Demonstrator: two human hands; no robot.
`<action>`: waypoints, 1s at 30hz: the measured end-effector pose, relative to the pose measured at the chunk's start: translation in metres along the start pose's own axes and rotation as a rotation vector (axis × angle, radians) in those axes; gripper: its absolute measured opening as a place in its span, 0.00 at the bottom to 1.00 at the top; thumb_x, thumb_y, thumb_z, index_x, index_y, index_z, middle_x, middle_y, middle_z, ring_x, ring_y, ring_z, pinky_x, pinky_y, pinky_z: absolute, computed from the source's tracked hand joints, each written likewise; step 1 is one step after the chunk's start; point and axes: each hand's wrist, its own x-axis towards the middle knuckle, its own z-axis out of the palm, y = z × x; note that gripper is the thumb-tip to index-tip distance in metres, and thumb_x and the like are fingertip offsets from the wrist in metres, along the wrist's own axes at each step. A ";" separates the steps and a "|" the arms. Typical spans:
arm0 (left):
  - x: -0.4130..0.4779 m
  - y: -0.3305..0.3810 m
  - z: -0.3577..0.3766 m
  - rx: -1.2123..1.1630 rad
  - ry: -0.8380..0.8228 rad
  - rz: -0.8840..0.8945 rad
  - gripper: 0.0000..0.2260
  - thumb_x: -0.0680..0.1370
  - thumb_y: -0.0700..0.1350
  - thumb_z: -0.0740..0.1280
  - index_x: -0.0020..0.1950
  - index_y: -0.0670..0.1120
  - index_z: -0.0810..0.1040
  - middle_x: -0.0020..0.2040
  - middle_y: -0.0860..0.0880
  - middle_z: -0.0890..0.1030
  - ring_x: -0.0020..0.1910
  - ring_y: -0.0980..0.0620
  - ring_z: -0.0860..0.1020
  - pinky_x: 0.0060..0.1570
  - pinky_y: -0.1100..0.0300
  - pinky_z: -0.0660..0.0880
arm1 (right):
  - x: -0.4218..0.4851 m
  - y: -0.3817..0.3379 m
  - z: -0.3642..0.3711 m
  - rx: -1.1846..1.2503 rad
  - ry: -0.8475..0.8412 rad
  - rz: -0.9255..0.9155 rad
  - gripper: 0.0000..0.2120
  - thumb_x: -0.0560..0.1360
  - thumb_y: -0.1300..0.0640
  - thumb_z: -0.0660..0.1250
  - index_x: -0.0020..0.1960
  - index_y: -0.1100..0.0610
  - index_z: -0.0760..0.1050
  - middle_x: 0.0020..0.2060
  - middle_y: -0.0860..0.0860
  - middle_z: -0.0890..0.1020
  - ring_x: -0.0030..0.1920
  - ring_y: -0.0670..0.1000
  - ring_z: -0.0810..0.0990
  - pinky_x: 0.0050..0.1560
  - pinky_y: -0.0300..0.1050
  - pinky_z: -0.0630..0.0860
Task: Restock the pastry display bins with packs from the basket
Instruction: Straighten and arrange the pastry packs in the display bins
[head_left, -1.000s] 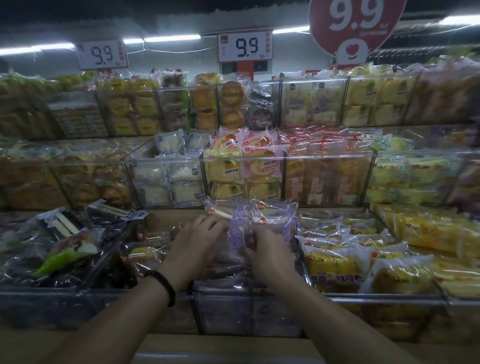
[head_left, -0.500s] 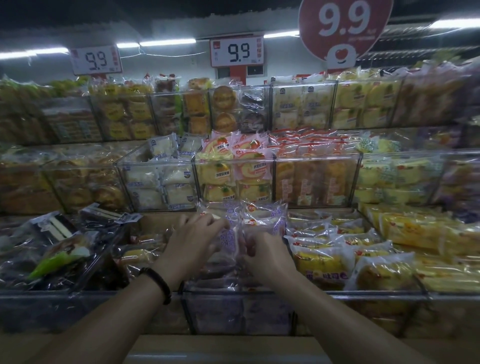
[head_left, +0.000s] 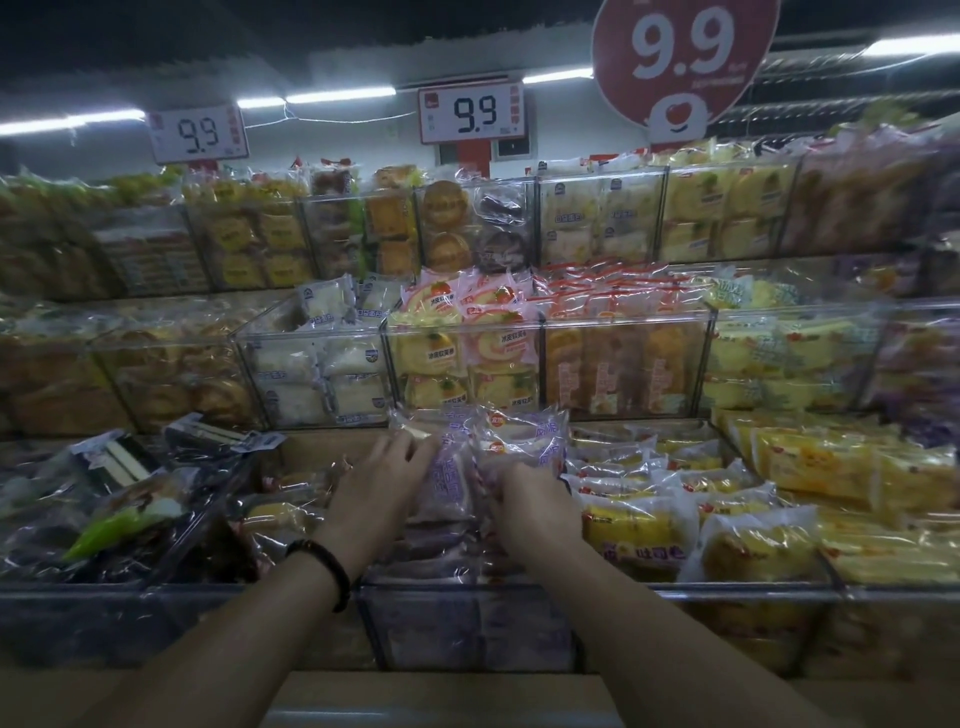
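Two crinkly, purple-printed clear plastic pastry packs (head_left: 522, 441) stand upright in the clear acrylic bin (head_left: 467, 629); left hand (head_left: 382, 486) curls its fingers round one, right hand (head_left: 535, 512) grips the other.

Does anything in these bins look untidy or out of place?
Yes. In the front left bin, dark packs lie jumbled and tilted, unlike the neat rows elsewhere. The left hand and right hand hold purple packs upright.
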 end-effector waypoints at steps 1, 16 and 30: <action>0.001 -0.001 0.003 0.011 0.018 0.006 0.38 0.63 0.28 0.77 0.68 0.50 0.71 0.55 0.48 0.76 0.51 0.46 0.75 0.36 0.58 0.73 | 0.001 -0.002 -0.004 -0.004 -0.031 -0.006 0.14 0.79 0.63 0.67 0.57 0.45 0.80 0.46 0.50 0.83 0.49 0.56 0.85 0.48 0.52 0.83; 0.061 0.066 -0.077 -0.447 0.013 0.096 0.15 0.76 0.63 0.69 0.57 0.57 0.79 0.53 0.58 0.77 0.52 0.58 0.75 0.54 0.56 0.74 | -0.001 0.077 -0.134 -0.087 0.092 -0.145 0.14 0.81 0.48 0.66 0.39 0.51 0.81 0.30 0.46 0.82 0.28 0.44 0.79 0.30 0.43 0.81; 0.184 0.204 -0.007 -0.347 -0.236 0.181 0.12 0.78 0.38 0.70 0.58 0.53 0.83 0.53 0.50 0.82 0.48 0.47 0.82 0.47 0.49 0.84 | 0.063 0.222 -0.178 -0.420 -0.054 -0.140 0.08 0.77 0.57 0.73 0.52 0.44 0.81 0.44 0.40 0.82 0.43 0.43 0.82 0.43 0.42 0.83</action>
